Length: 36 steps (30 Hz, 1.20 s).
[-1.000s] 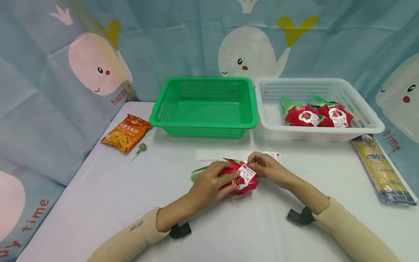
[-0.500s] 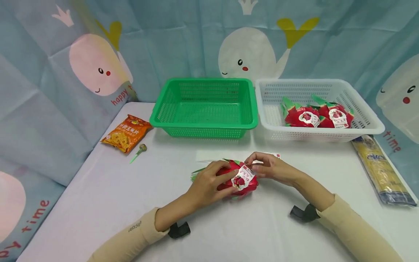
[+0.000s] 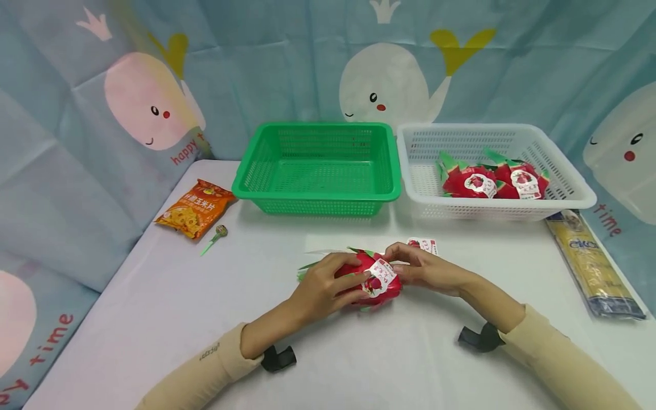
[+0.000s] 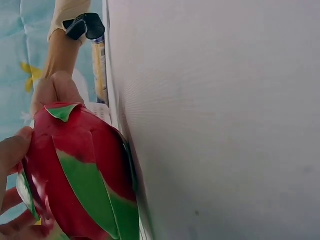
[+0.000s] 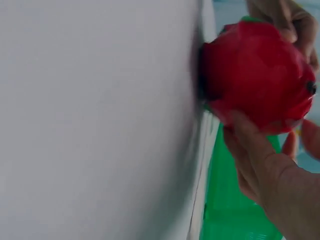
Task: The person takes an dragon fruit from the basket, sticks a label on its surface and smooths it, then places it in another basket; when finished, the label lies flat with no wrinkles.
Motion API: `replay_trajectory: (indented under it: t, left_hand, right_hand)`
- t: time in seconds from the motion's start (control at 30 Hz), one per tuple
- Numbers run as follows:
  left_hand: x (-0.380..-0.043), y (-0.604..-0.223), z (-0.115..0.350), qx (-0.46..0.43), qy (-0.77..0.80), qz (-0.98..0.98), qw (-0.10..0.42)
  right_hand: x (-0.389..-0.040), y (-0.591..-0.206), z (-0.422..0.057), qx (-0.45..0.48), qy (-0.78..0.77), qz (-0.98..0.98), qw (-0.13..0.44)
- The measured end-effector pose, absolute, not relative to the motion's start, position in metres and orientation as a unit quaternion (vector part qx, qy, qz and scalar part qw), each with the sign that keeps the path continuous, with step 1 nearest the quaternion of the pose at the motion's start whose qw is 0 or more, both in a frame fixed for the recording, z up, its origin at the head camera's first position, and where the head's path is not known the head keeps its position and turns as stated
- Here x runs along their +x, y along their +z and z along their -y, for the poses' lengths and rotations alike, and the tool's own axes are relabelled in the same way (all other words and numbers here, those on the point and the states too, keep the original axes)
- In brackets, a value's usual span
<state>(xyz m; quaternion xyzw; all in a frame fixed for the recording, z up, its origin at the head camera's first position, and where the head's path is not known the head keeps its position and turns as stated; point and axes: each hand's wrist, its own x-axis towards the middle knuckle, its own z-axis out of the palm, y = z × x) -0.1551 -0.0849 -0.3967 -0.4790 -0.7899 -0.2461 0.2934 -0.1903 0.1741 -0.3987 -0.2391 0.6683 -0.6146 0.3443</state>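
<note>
A red dragon fruit point(image 3: 388, 295) with green-tipped scales lies on its side on the white table, a white sticker point(image 3: 380, 277) on its upper face. My left hand point(image 3: 325, 288) holds it from the left, fingers spread over the top; the left wrist view shows the thumb and fingers around its skin. At the right end, my right hand point(image 3: 429, 269) touches the fruit by the sticker's edge. Its fingers point(image 5: 250, 142) lie nearly straight along the skin in the right wrist view, the thumb apart. Just behind the right hand is a printed sticker point(image 3: 423, 245).
Behind stand a green basket point(image 3: 315, 196) and a white basket point(image 3: 499, 204) with two stickered dragon fruits point(image 3: 476, 183). An orange snack bag point(image 3: 196, 209) and a lollipop point(image 3: 220, 231) lie at the left. A yellow packet point(image 3: 594, 265) lies at the right.
My right hand has shifted slightly down over the fruit's end, and its fingers have spread apart from a pinch near the sticker's edge. The left hand and the fruit stay in place.
</note>
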Motion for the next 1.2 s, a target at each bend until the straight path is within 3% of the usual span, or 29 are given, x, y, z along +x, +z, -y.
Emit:
replay_trajectory:
  t: [0.17,0.4,0.77,1.2]
  left_hand:
    - [-0.157,-0.396,0.084,-0.497,-0.203,0.773,0.34]
    - [-0.155,-0.396,0.083,-0.505,-0.152,0.756,0.388]
    - [-0.153,-0.398,0.086,-0.516,-0.095,0.756,0.392]
    - [-0.155,-0.401,0.086,-0.503,-0.175,0.76,0.372]
  right_hand:
    - [-0.179,-0.393,-0.172,-0.249,-0.59,-0.716,0.276]
    - [-0.168,-0.391,-0.171,-0.349,-0.526,-0.762,0.145]
    - [-0.166,-0.394,-0.174,-0.409,-0.406,-0.817,0.011]
    - [-0.15,-0.393,-0.175,-0.448,-0.364,-0.806,-0.132]
